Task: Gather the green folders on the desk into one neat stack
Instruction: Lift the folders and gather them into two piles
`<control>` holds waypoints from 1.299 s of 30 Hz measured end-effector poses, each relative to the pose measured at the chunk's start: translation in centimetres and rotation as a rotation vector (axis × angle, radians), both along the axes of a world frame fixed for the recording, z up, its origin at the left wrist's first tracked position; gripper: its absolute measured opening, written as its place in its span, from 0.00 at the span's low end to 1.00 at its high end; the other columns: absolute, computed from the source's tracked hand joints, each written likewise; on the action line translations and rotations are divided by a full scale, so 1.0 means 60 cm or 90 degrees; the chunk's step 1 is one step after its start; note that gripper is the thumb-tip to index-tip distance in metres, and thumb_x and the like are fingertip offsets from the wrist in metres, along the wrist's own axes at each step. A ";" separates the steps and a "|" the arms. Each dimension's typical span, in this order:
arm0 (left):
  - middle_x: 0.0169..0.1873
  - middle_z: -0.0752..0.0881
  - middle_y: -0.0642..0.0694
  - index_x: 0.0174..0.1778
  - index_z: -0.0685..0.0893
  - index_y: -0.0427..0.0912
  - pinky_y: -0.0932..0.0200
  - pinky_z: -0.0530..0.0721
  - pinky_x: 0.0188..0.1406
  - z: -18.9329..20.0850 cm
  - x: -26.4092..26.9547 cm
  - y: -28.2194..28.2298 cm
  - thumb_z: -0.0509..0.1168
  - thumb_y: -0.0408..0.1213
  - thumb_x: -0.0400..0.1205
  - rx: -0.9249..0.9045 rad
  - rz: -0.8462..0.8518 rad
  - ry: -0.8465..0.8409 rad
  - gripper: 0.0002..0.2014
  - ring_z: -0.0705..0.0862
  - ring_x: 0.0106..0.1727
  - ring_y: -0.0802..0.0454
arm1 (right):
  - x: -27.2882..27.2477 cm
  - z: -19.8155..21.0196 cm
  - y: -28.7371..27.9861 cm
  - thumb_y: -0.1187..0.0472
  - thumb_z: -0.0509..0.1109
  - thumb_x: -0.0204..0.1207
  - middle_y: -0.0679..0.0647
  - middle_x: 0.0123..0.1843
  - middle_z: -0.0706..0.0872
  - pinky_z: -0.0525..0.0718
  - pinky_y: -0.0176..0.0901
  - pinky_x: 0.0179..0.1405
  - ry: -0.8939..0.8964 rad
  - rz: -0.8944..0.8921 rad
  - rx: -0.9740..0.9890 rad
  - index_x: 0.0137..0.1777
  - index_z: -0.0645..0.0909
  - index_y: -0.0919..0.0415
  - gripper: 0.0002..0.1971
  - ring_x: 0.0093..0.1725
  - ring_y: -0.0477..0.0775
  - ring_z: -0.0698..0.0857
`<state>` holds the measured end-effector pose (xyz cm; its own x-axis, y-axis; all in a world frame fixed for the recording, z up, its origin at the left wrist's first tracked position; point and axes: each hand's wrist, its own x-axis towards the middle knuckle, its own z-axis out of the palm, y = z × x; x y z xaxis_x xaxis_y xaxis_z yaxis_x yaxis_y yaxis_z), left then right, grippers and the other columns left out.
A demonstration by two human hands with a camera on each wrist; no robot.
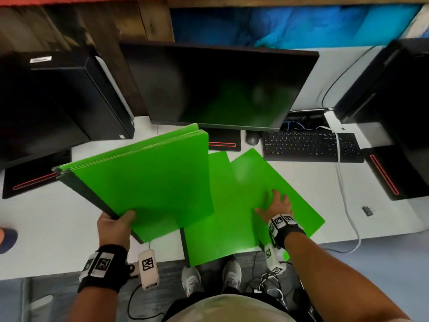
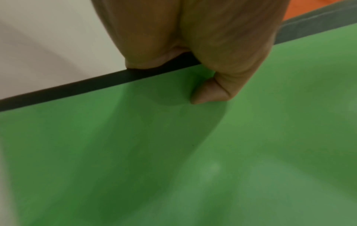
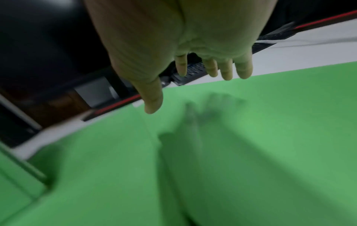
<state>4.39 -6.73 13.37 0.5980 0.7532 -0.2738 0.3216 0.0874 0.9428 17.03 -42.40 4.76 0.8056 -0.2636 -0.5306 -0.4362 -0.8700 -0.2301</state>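
My left hand [image 1: 116, 223] grips a bundle of several green folders [image 1: 144, 177] by its near black-spined corner and holds it tilted above the white desk [image 1: 46, 224]. In the left wrist view the thumb [image 2: 210, 91] presses the top green cover [image 2: 173, 152] beside the black spine. Two more green folders lie flat and overlapping on the desk: one [image 1: 220, 228] pokes past the front edge, the other [image 1: 267, 180] lies slanted on top. My right hand [image 1: 277, 204] is open just over the slanted folder [image 3: 270, 137], fingers spread; whether it touches is unclear.
A dark monitor [image 1: 220, 87] stands behind the folders, with a mouse [image 1: 252, 137] and black keyboard [image 1: 308, 146] to its right. Black computer cases sit at left [image 1: 58, 98] and right [image 1: 394, 89]. A grey cable [image 1: 346, 205] trails over the desk's front edge.
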 end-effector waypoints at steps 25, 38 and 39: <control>0.22 0.79 0.46 0.29 0.69 0.42 0.72 0.72 0.13 0.019 -0.007 0.017 0.65 0.21 0.73 0.019 0.104 0.039 0.15 0.77 0.17 0.61 | -0.028 -0.074 0.082 0.16 0.64 0.37 0.75 0.82 0.35 0.57 0.80 0.72 0.143 0.006 -0.156 0.80 0.29 0.45 0.75 0.79 0.82 0.43; 0.19 0.86 0.66 0.34 0.79 0.42 0.75 0.80 0.22 -0.001 0.013 0.008 0.61 0.15 0.73 -0.019 0.006 -0.013 0.15 0.83 0.22 0.68 | 0.014 -0.055 0.014 0.24 0.73 0.48 0.68 0.83 0.49 0.61 0.70 0.76 0.087 0.004 -0.163 0.83 0.41 0.57 0.70 0.80 0.74 0.55; 0.19 0.86 0.66 0.34 0.79 0.42 0.75 0.81 0.22 -0.002 0.014 0.009 0.61 0.16 0.73 -0.021 0.008 -0.015 0.15 0.83 0.22 0.68 | 0.017 -0.055 0.011 0.24 0.74 0.46 0.67 0.82 0.55 0.66 0.68 0.74 0.076 0.005 -0.158 0.82 0.44 0.59 0.70 0.78 0.72 0.60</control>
